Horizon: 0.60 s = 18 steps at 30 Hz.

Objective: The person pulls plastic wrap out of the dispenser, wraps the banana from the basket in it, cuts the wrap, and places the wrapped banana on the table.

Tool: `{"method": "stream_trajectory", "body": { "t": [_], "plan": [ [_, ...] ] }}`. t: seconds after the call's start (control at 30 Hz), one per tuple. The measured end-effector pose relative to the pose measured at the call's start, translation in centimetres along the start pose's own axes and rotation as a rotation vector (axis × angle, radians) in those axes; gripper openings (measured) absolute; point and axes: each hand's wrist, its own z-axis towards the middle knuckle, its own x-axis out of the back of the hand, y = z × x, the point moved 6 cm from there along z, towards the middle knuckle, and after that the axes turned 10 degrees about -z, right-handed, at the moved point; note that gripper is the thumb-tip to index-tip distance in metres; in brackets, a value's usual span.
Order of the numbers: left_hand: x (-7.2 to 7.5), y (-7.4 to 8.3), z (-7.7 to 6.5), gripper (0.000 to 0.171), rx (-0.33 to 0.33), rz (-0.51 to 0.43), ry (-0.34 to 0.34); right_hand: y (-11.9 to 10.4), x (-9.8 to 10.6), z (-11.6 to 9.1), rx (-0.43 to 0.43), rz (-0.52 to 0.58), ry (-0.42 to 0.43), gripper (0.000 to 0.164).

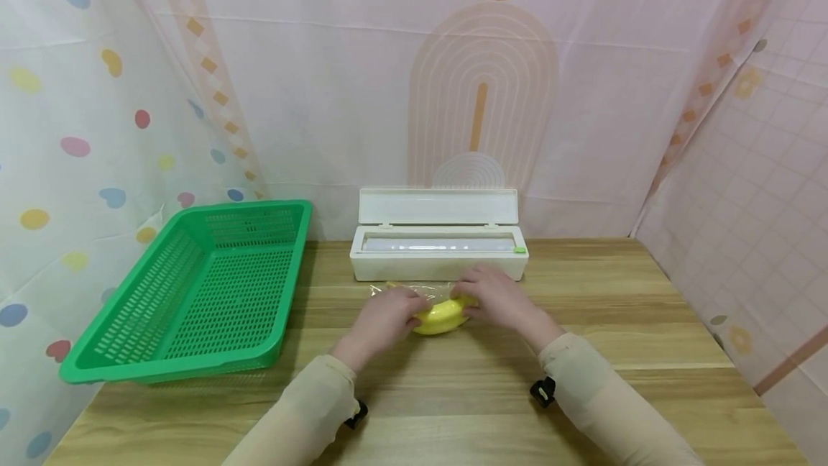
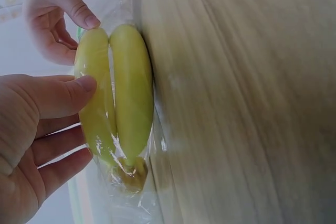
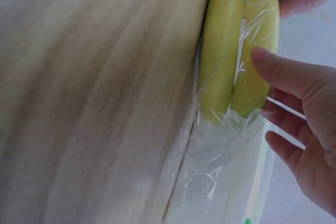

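Two yellow bananas (image 1: 441, 318) lie side by side, joined at a brown stem seen in the left wrist view. Clear plastic film (image 3: 205, 177) covers them and reaches past both ends. My left hand (image 1: 387, 316) pinches the bananas at the stem half, its thumb on top and fingers curled behind. With its thumb against the same banana, my right hand (image 1: 497, 298) holds the other half. Just behind stands a white cling film dispenser (image 1: 440, 266), its lid (image 1: 438, 207) raised and a film roll (image 1: 440, 244) inside.
A green plastic basket (image 1: 291, 286) with slotted sides stands on the left of the wooden table (image 1: 446, 394). Patterned curtains (image 1: 323, 106) hang behind the table and along both sides.
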Motion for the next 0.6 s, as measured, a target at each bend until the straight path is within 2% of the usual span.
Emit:
{"method": "stream_trajectory", "body": {
  "t": [0.27,0.37,0.47,0.6],
  "plan": [
    [-0.1,0.4,-0.4,0.036,-0.037,0.018,0.033,-0.6,0.4,-0.6,0.050,-0.031,0.071,0.034],
    [-0.1,0.7,-0.5,0.035,-0.068,0.041,0.053,-0.6,0.7,-0.7,0.070,-0.010,0.081,0.034],
    [0.0,1.0,-0.6,0.033,-0.093,0.058,0.074,-0.1,1.4,-0.7,0.048,0.067,0.089,0.035],
    [0.1,1.1,-0.7,0.033,-0.101,0.053,0.088,1.6,2.4,-0.6,-0.052,0.220,0.098,0.038]
  ]
}}
